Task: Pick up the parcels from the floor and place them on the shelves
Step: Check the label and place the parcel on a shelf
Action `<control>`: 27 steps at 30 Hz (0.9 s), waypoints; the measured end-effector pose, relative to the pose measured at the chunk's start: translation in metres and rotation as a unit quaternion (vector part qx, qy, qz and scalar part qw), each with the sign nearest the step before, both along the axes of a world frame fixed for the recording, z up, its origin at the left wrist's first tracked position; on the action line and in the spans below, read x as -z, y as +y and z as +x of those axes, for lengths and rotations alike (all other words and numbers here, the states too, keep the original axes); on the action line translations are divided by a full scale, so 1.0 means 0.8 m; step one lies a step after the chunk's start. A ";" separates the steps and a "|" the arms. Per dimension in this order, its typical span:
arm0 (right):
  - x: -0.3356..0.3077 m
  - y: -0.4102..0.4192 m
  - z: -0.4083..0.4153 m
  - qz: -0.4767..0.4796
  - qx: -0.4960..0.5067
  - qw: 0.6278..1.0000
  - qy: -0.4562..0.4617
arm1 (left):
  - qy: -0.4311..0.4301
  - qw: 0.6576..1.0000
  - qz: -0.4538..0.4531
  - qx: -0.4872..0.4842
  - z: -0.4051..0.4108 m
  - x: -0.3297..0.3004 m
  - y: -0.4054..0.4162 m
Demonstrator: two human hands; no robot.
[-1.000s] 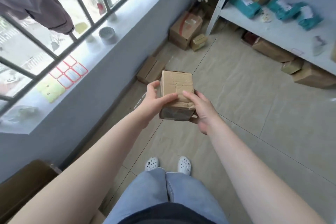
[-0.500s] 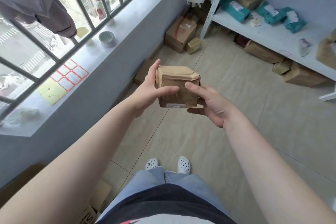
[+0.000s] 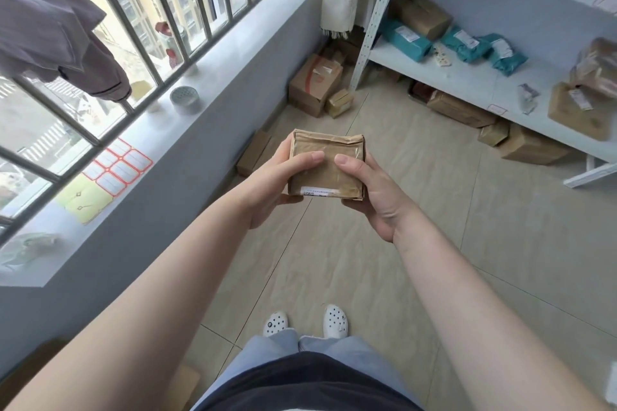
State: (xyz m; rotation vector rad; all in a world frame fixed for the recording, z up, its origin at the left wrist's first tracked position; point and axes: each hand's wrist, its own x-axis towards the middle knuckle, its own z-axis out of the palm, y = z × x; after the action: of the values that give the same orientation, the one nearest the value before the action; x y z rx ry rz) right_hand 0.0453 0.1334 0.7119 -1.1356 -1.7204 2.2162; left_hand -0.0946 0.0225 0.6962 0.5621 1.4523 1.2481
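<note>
A small brown taped cardboard parcel [image 3: 329, 167] is held in front of me at chest height, its white label strip along the near edge. My left hand [image 3: 277, 182] grips its left side with the thumb across the top. My right hand [image 3: 375, 192] grips the right side, thumb on top too. The white metal shelf [image 3: 467, 80] stands at the upper right and carries teal bags [image 3: 405, 43] and brown boxes [image 3: 579, 117].
More brown boxes lie on the tiled floor: a large one [image 3: 314, 85] by the shelf post, a flat one [image 3: 255, 153] against the wall, several under the shelf [image 3: 531, 145]. A barred window and sill [image 3: 187, 100] run along the left. My feet [image 3: 305, 322] stand below.
The parcel has been turned so a broad face with the label points up, and both thumbs now rest on top. The view has lifted toward the shelf.
</note>
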 end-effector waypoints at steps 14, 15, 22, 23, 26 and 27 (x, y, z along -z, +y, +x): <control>-0.029 0.014 -0.004 -0.062 -0.011 0.995 -0.077 | 0.092 0.989 0.107 -0.041 0.006 -0.016 0.006; -0.030 0.013 -0.005 -0.050 -0.012 0.995 -0.080 | 0.103 0.988 0.101 -0.057 0.006 -0.017 0.007; -0.034 0.006 0.000 0.042 0.024 0.999 0.014 | 0.152 0.982 0.047 -0.099 0.008 -0.027 0.006; -0.035 0.006 0.001 0.044 0.033 0.998 0.024 | 0.153 0.982 0.045 -0.100 0.008 -0.029 0.006; -0.036 0.005 0.002 0.044 0.052 0.997 0.028 | 0.163 0.981 0.031 -0.105 0.012 -0.034 0.006; -0.035 0.005 0.002 0.043 0.059 0.997 0.026 | 0.163 0.980 0.024 -0.109 0.013 -0.032 0.006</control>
State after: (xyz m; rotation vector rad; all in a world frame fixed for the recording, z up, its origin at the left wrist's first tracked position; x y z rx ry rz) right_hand 0.0469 0.1372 0.7400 -1.1200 -1.6660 2.0632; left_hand -0.0844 0.0276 0.7219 0.6771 1.8003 1.4127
